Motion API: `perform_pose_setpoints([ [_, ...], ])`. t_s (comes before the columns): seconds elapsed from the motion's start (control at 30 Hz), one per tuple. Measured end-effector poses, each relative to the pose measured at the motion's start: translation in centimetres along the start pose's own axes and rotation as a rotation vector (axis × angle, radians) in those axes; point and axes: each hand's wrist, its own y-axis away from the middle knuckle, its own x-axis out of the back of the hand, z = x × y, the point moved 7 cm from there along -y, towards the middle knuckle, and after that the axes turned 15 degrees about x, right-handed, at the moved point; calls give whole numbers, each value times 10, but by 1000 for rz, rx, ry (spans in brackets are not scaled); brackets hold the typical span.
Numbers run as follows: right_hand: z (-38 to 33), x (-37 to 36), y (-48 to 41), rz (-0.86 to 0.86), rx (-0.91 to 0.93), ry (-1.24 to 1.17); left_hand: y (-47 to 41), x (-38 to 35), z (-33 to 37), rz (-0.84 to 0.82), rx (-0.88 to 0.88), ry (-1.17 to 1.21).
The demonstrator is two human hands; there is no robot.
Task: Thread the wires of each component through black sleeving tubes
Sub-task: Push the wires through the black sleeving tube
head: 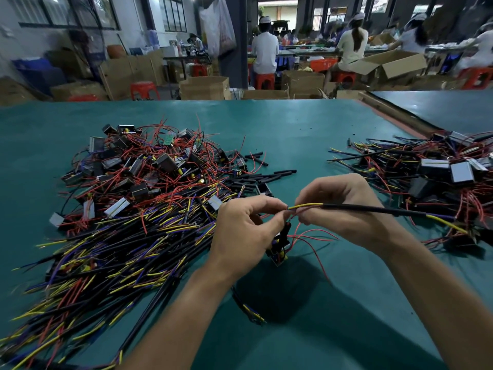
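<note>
So, the left hand (pixel 245 231) is pinching the yellow wires (pixel 304 206) between thumb and fingertips. It's doing that right above the component (pixel 280 247), which is dangling under the hand, low over the green desk (pixel 293 129). Can't tell if it's touching the desk.

The right hand (pixel 344 206) is curling its fingers around the near end of a black tube (pixel 373 208). The wires are running through it, and yellow and purple ends are sticking out the far end, off to the right. Thin red wires (pixel 312 236) are trailing loose from the component toward the right forearm.

A big left pile (pixel 133 196) of wired components is sitting on the desk, with a smaller right pile (pixel 440 177) opposite. Spare tubes (pixel 261 177) are lying just behind the hands, at the left pile's edge. People (pixel 265 49) are sitting way in the back.
</note>
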Motion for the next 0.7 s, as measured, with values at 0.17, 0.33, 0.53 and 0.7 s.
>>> perform_pose_setpoints([
  [0.17,1,3,-1,18,18,57,-5,-9,-10,-135,134,181],
  [0.33,3,5,-1,28,33,58,-5,-15,-14,-237,209,279],
  [0.53,7,2,-1,31,2,14,-5,-16,-17,-223,271,332],
  [0.7,12,1,0,9,-65,-4,-4,-17,-17,-210,282,317],
])
